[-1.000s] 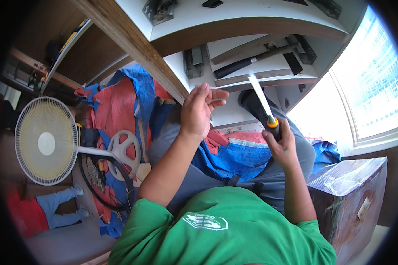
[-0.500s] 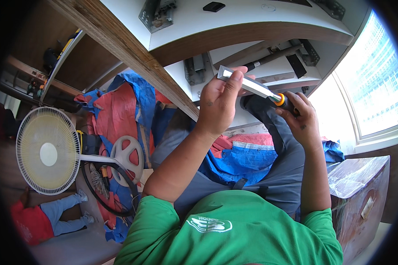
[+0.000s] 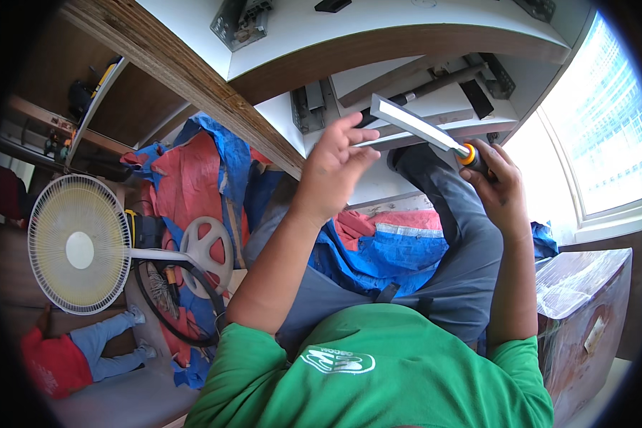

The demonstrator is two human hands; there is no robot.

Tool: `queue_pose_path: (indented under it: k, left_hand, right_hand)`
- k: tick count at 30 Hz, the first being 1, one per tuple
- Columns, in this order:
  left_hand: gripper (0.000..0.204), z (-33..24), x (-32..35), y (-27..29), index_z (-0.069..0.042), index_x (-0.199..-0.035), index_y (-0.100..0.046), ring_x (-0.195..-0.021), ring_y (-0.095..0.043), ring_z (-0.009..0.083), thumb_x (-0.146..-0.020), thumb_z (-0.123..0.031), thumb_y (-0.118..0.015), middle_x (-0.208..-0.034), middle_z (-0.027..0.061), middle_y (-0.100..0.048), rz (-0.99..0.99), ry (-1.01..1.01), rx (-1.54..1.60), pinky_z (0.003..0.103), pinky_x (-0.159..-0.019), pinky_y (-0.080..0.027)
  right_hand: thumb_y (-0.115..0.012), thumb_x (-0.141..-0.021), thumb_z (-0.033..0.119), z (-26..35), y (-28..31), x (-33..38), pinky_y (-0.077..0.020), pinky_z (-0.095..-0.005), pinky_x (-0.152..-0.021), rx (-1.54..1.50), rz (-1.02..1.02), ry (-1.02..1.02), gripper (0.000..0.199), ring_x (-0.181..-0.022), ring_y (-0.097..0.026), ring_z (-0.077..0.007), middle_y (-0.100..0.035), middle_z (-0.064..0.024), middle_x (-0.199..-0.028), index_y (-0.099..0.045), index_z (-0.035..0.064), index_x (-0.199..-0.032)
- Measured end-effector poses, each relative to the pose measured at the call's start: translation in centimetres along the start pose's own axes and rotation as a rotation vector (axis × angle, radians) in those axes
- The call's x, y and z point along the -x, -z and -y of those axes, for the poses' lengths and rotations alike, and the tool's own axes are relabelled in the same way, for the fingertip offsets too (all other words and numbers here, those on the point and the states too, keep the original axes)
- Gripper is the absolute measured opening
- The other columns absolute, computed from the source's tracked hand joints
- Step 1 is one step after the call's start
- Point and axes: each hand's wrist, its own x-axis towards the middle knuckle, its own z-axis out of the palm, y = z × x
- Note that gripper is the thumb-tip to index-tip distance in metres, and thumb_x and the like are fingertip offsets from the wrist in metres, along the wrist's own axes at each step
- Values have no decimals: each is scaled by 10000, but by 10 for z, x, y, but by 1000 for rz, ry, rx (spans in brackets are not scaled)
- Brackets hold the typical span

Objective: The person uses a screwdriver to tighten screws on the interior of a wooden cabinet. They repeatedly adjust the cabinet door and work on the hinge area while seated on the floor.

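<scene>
Under the white wooden cabinet panel [image 3: 378,28], I grip the orange-collared handle of a broad flat steel chisel [image 3: 415,127] in my right hand [image 3: 493,178]; my left hand [image 3: 333,167] spreads open, fingertips beside the blade.

Handle of the chisel [image 3: 421,128] enclosed by the right hand [image 3: 496,182]; only its orange collar shows. Person lying at lower left [image 3: 78,353]: head and upper body cut off by the dark rim. Small items on the shelf at far left [image 3: 57,143] too small to identify. Wrapped box at lower right [image 3: 585,314] partly lost to the frame edge.
</scene>
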Motion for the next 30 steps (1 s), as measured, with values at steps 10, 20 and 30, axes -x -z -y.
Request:
queue_pose_path:
  k: [10, 20, 30]
  left_hand:
    - [439, -7, -8, -14, 6, -1208, -638, -963, -705, 182, -1050, -404, -620, -1072, 122, -723, 199, -123, 87, 306, -885, -544]
    - [578, -31, -43, -42, 32, -1301, -577, -1002, -746, 258, -1074, -495, -507, -1127, 192, -722, 165, -65, 110, 333, -902, -564]
    - [484, -37, -54, -50, 58, -1018, -672, -764, -758, 258, -1039, -415, -571, -826, 177, -732, 74, -2, 76, 329, -706, -616]
  right_hand:
    - [-769, -874, 545, 19, 13, -40, -480, -374, -641, 189, 110, -74, 557, -684, -603, -249, -628, -126, -760, -692, -2, -951]
    - [-731, -866, 639, 19, 6, -70, -464, -370, -557, 304, 38, 84, 611, -594, -610, -236, -609, -99, -686, -658, 34, -825]
    - [-739, -889, 587, 23, 7, -75, -471, -367, -581, 313, 28, 93, 563, -607, -620, -250, -607, -105, -670, -650, 37, -813]
